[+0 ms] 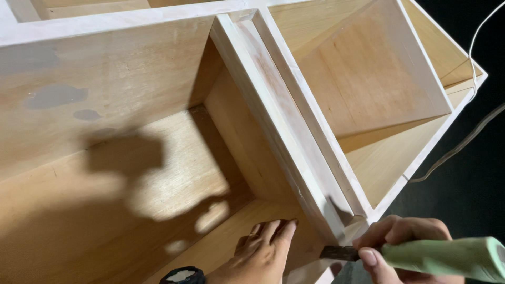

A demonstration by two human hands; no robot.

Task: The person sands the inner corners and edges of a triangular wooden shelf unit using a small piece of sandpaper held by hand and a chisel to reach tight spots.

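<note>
At the near corner of the wooden cabinet (273, 100), the right hand (405, 244) grips a pale green tool (447, 257), its dark tip (339, 253) touching the whitened front edge. The left hand (263, 252) lies flat, fingers spread, inside the compartment. Grey filler patches (55, 96) dot the panel; the work looks partly done, this corner remaining

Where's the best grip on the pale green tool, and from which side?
Probably the thick green body of the pale green tool, approached from the right. It lies roughly level, with its dark tip pointing left at the cabinet's white edge. The right hand already wraps its front end, and the left hand rests flat on the wood.
</note>
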